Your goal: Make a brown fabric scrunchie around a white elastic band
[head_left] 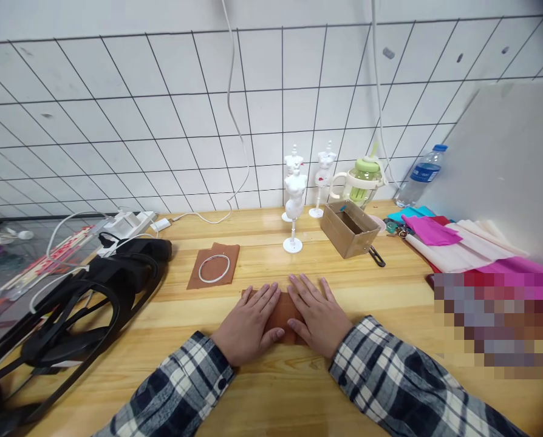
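Observation:
A brown piece of cloth or leather (286, 318) lies flat on the wooden table, mostly covered by my two hands. On its left part rests my left hand (249, 321), palm down with fingers stretched out. My right hand (317, 315) lies flat on the right part, its fingers slightly spread. Both thumbs point inward over the piece, a small gap between them. Farther off to the left, another brown piece (203, 267) lies on the table with a thin white ring (214, 268) on top.
Small white mannequins (294, 200) stand behind my hands, beside a cardboard box (350, 229) and a green-lidded cup (365, 179). Coloured fabrics (454, 240) and a water bottle (421, 176) are at right. Black straps (112, 291) and a power strip (130, 224) lie at left.

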`<state>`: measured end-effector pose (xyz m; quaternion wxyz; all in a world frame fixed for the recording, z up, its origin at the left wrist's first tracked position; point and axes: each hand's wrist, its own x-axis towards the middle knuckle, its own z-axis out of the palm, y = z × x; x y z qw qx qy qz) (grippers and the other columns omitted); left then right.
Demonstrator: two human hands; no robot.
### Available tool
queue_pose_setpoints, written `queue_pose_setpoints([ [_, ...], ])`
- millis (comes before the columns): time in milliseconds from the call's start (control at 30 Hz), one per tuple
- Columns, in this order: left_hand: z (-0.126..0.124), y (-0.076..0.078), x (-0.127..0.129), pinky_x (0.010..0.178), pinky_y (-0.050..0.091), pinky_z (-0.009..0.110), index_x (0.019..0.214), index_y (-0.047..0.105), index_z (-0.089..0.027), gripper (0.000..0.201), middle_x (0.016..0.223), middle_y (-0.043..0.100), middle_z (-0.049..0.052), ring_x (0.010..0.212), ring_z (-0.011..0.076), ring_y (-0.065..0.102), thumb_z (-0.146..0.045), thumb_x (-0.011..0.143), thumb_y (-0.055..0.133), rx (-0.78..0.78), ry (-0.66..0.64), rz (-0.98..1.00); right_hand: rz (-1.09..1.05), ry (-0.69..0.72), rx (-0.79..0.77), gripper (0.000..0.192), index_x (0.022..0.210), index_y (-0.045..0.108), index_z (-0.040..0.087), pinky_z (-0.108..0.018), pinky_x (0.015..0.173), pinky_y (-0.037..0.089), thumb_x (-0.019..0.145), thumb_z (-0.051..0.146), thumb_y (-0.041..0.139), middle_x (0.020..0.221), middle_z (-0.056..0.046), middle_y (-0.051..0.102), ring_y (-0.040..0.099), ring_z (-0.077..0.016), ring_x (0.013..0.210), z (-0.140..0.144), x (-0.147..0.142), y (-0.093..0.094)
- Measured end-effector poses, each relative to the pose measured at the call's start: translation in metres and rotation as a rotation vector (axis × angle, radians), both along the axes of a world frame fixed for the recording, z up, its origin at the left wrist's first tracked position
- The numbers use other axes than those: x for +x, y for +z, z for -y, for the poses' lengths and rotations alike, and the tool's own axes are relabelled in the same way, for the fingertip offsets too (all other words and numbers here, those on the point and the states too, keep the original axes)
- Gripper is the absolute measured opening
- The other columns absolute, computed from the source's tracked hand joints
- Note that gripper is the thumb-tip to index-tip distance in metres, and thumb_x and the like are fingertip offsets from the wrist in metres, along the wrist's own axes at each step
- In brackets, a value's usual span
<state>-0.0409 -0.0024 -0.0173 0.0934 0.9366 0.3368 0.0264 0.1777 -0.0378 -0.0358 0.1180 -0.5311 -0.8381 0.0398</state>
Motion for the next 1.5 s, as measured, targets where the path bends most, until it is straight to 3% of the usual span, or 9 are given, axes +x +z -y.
queue_pose_setpoints([
  [400, -0.001, -0.001, -0.001, 0.114, 0.009, 0.054, 0.151, 0.013, -0.020, 0.069, 0.155, 0.025, 0.012, 0.142, 0.0292, 0.024, -0.056, 0.094, 0.030, 0.096, -0.002, -0.043, 0.071, -0.218, -0.102, 0.060, 0.147, 0.029, 0.012, -0.062, 0.110, 0.012, 0.093, 0.039, 0.036, 0.156, -0.010, 0.017, 0.017, -0.0294, 0.142, 0.020, 0.012, 0.008],
  [533, -0.002, 0.002, -0.001, 0.115, 0.006, 0.055, 0.151, 0.013, -0.024, 0.067, 0.155, 0.025, 0.008, 0.142, 0.0289, 0.022, -0.055, 0.094, 0.031, 0.104, -0.011, -0.060, 0.038, -0.221, -0.052, 0.040, 0.123, 0.058, 0.019, -0.053, 0.108, 0.022, 0.095, 0.034, 0.035, 0.151, -0.008, 0.033, 0.027, -0.0281, 0.137, 0.004, 0.015, 0.029],
  [633, -0.004, 0.009, -0.001, 0.113, 0.003, 0.059, 0.150, 0.017, -0.030, 0.069, 0.156, 0.022, 0.006, 0.143, 0.0318, 0.019, -0.057, 0.090, 0.039, 0.117, -0.062, -0.049, -0.030, -0.248, -0.101, 0.028, 0.100, 0.067, 0.021, -0.039, 0.095, 0.036, 0.092, 0.033, 0.043, 0.121, -0.008, 0.061, 0.050, -0.0235, 0.113, -0.018, 0.010, 0.046],
  [700, -0.008, 0.017, -0.005, 0.112, 0.001, 0.062, 0.149, 0.021, -0.031, 0.069, 0.156, 0.024, 0.007, 0.142, 0.0331, 0.020, -0.056, 0.088, 0.045, 0.152, -0.065, -0.005, -0.019, -0.241, -0.175, 0.023, 0.095, 0.067, 0.020, -0.035, 0.087, 0.040, 0.086, 0.037, 0.055, 0.102, -0.009, 0.064, 0.054, -0.0230, 0.100, -0.030, -0.001, 0.051],
  [867, -0.021, 0.024, -0.025, 0.114, 0.015, 0.056, 0.137, 0.046, -0.027, 0.049, 0.141, 0.048, 0.009, 0.134, 0.0288, 0.037, -0.042, 0.090, 0.050, 0.231, 0.218, 0.267, 0.042, -0.309, -0.142, 0.017, 0.085, 0.065, 0.017, -0.037, 0.080, 0.039, 0.081, 0.033, 0.061, 0.099, -0.011, 0.061, 0.052, -0.0262, 0.100, -0.033, -0.025, 0.043],
  [1033, -0.036, 0.006, -0.036, 0.102, 0.041, 0.045, 0.136, 0.045, -0.018, 0.053, 0.128, 0.059, 0.013, 0.120, 0.0251, 0.053, -0.046, 0.092, 0.045, -0.047, 0.556, 0.604, -0.117, -0.110, -0.135, 0.012, 0.082, 0.059, 0.019, -0.029, 0.078, 0.039, 0.090, 0.024, 0.051, 0.089, -0.004, 0.061, 0.053, -0.0179, 0.087, -0.028, -0.021, 0.040],
  [1167, -0.038, -0.002, -0.030, 0.104, 0.039, 0.043, 0.130, 0.052, -0.019, 0.049, 0.126, 0.061, 0.011, 0.119, 0.0242, 0.054, -0.048, 0.093, 0.042, -0.166, 0.577, 0.655, -0.143, -0.081, -0.060, 0.015, 0.089, 0.056, 0.019, -0.029, 0.077, 0.039, 0.095, 0.024, 0.043, 0.089, -0.004, 0.061, 0.053, -0.0179, 0.085, -0.026, -0.027, 0.041],
  [1333, -0.035, -0.002, -0.023, 0.105, 0.038, 0.046, 0.127, 0.054, -0.020, 0.055, 0.128, 0.060, 0.011, 0.121, 0.0277, 0.052, -0.050, 0.082, 0.059, -0.074, 0.586, 0.530, -0.098, -0.277, -0.063, 0.022, 0.089, 0.057, 0.018, -0.033, 0.076, 0.040, 0.081, 0.037, 0.065, 0.099, -0.009, 0.058, 0.051, -0.0241, 0.092, -0.022, -0.039, 0.031],
  [1500, -0.036, 0.001, -0.027, 0.108, 0.033, 0.046, 0.130, 0.053, -0.021, 0.054, 0.135, 0.054, 0.010, 0.127, 0.0266, 0.046, -0.052, 0.086, 0.051, -0.107, 0.554, 0.522, -0.258, -0.140, -0.148, 0.010, 0.079, 0.053, 0.021, -0.028, 0.077, 0.039, 0.086, 0.025, 0.058, 0.086, -0.001, 0.058, 0.052, -0.0168, 0.084, -0.019, -0.039, 0.028],
])
